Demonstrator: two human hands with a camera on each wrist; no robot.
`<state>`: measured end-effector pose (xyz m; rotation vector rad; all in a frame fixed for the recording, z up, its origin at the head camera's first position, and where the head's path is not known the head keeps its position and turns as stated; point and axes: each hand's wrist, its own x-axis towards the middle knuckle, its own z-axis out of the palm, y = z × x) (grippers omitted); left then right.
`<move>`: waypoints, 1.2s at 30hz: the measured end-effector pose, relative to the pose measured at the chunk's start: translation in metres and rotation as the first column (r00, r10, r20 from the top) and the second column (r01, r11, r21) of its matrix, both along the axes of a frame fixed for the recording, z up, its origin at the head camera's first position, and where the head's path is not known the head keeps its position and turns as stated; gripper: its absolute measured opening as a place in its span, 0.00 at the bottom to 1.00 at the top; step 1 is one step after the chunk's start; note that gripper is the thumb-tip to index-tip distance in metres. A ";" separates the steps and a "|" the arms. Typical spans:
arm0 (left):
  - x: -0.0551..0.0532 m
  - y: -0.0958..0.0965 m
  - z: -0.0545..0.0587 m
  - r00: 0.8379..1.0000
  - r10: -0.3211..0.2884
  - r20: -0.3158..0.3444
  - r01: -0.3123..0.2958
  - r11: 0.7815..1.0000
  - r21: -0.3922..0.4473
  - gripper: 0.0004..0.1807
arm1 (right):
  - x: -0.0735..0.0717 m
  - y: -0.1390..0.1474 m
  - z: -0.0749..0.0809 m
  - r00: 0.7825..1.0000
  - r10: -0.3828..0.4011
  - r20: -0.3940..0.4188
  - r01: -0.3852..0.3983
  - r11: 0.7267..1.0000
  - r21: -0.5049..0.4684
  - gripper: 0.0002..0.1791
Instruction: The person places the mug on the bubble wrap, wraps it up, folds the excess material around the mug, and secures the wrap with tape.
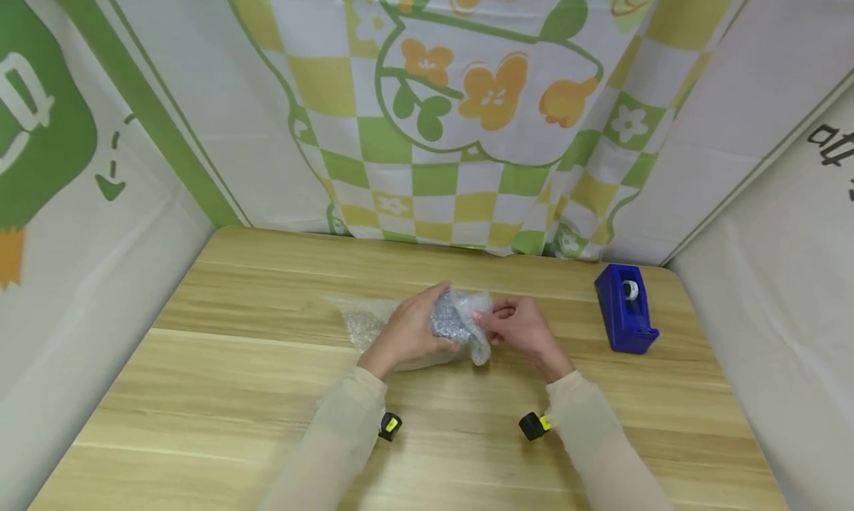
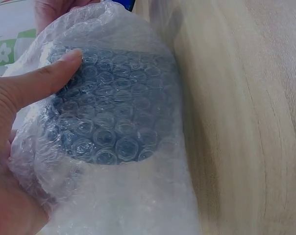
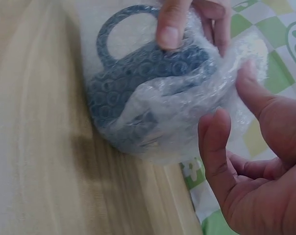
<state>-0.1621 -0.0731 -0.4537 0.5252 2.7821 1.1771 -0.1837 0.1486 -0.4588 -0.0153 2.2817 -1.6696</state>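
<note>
Mug point(image 2: 113, 107) in bubble wrap point(image 3: 182, 107), held over a wooden table point(image 1: 233, 392)

A blue mug shows through layers of clear bubble wrap near the middle of the table, a little toward the back edge. Its looped handle is visible through the plastic in the right wrist view. Whether the bundle rests on the wood or is held just above it, I cannot tell.

The left hand point(image 1: 414, 329) grips the wrapped mug, its thumb laid over the plastic on one side and its other fingers reaching round the far side. A loose stretch of wrap spreads out to the left, past that hand.

The right hand point(image 1: 523, 329) is at the wrap's other end, thumb tip touching the bunched edge, fingers bent, with a gap between thumb and forefinger. Whether it pinches the plastic, I cannot tell.

Pale sleeves point(image 1: 347, 414) cover both forearms, and a small black device point(image 1: 534, 426) with a yellow patch sits beside the right wrist. A blue tape dispenser point(image 1: 623, 311) stands well apart from the mug, near the table's back right corner. Behind the table hangs a curtain point(image 1: 434, 181) with green and yellow checks and orange flowers.
</note>
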 end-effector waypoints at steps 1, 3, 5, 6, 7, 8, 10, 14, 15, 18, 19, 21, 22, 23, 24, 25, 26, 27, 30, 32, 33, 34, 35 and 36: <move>0.000 0.000 0.000 1.000 0.001 -0.001 -0.001 1.000 0.005 0.59 | 0.000 -0.001 -0.001 1.000 -0.006 -0.002 0.006 1.000 -0.003 0.19; 0.000 -0.001 -0.001 1.000 0.000 0.000 0.000 1.000 0.010 0.59 | 0.001 -0.002 -0.002 1.000 -0.018 -0.008 0.018 1.000 -0.001 0.19; 0.000 -0.001 -0.002 1.000 0.000 0.000 0.000 1.000 0.011 0.58 | 0.002 -0.004 -0.003 0.999 -0.019 -0.027 0.020 0.999 0.033 0.20; 0.000 -0.001 -0.002 1.000 0.001 0.001 -0.001 1.000 0.011 0.58 | 0.002 -0.005 -0.003 0.999 -0.017 -0.037 0.019 0.998 0.057 0.21; 0.000 -0.001 -0.002 1.000 0.001 0.001 -0.001 1.000 0.013 0.58 | 0.002 -0.007 -0.002 0.999 -0.019 -0.049 0.024 0.995 0.096 0.22; 0.000 -0.001 -0.002 1.000 0.003 0.003 -0.003 1.000 0.013 0.58 | 0.003 -0.008 -0.001 0.998 -0.012 -0.065 0.021 0.990 0.136 0.24; 0.000 0.000 -0.002 1.000 0.008 0.006 -0.008 1.000 0.014 0.58 | 0.004 -0.011 0.003 0.996 0.002 -0.091 0.019 0.973 0.231 0.29; 0.001 0.000 -0.002 1.000 0.011 0.004 -0.011 1.000 0.021 0.58 | 0.007 -0.015 0.013 0.987 0.027 -0.155 0.036 0.920 0.390 0.42; 0.000 0.000 -0.003 1.000 0.011 0.002 -0.011 1.000 0.024 0.58 | 0.007 -0.016 0.015 0.983 0.035 -0.179 0.043 0.910 0.412 0.44; 0.001 0.000 -0.004 1.000 0.009 -0.003 -0.009 0.999 0.032 0.58 | 0.006 -0.020 0.018 0.958 0.089 -0.274 0.043 0.895 0.444 0.47; 0.001 -0.001 -0.004 1.000 0.008 -0.003 -0.008 0.999 0.034 0.58 | 0.005 -0.021 0.018 0.944 0.121 -0.306 0.026 0.899 0.437 0.46; 0.001 -0.001 -0.005 1.000 0.006 -0.003 -0.006 0.999 0.039 0.58 | 0.002 -0.022 0.017 0.911 0.188 -0.367 -0.019 0.908 0.419 0.42; 0.002 -0.001 -0.005 1.000 0.005 -0.003 -0.005 0.999 0.040 0.58 | 0.000 -0.022 0.016 0.893 0.224 -0.391 -0.049 0.911 0.409 0.40; 0.002 -0.002 -0.006 1.000 0.004 -0.004 -0.003 0.999 0.042 0.58 | -0.001 -0.023 0.014 0.875 0.257 -0.410 -0.084 0.915 0.395 0.37; 0.003 -0.002 -0.006 1.000 0.003 -0.002 -0.003 0.999 0.044 0.58 | -0.003 -0.023 0.013 0.858 0.289 -0.425 -0.122 0.918 0.377 0.35; 0.003 -0.002 -0.006 1.000 0.002 0.000 -0.002 0.999 0.048 0.59 | -0.004 -0.023 0.012 0.840 0.318 -0.439 -0.159 0.919 0.361 0.33; 0.004 -0.002 -0.006 1.000 0.002 0.003 -0.002 0.999 0.051 0.59 | -0.005 -0.023 0.010 0.821 0.344 -0.455 -0.189 0.917 0.352 0.31; 0.004 -0.002 -0.006 1.000 0.003 0.007 -0.003 0.999 0.053 0.59 | -0.006 -0.022 0.009 0.804 0.368 -0.468 -0.217 0.913 0.346 0.30; 0.005 -0.002 -0.006 1.000 0.005 0.021 -0.006 0.998 0.060 0.60 | -0.006 -0.021 0.004 0.762 0.413 -0.499 -0.266 0.902 0.340 0.27; 0.004 -0.001 -0.006 1.000 0.004 0.022 -0.005 0.998 0.066 0.60 | -0.005 -0.021 0.001 0.750 0.420 -0.511 -0.273 0.900 0.340 0.27; 0.004 -0.001 -0.006 1.000 0.003 0.025 -0.004 0.997 0.072 0.60 | -0.004 -0.021 -0.001 0.753 0.416 -0.510 -0.269 0.902 0.338 0.27; 0.004 0.000 -0.006 1.000 0.001 0.029 -0.003 0.997 0.080 0.60 | -0.003 -0.021 -0.003 0.756 0.410 -0.510 -0.263 0.904 0.337 0.27; 0.005 0.000 -0.007 0.999 -0.001 0.032 -0.002 0.996 0.087 0.60 | -0.002 -0.021 -0.004 0.761 0.403 -0.508 -0.256 0.906 0.336 0.27; 0.005 0.000 -0.007 0.999 -0.003 0.035 0.000 0.996 0.091 0.59 | -0.001 -0.022 -0.006 0.769 0.394 -0.503 -0.247 0.910 0.334 0.27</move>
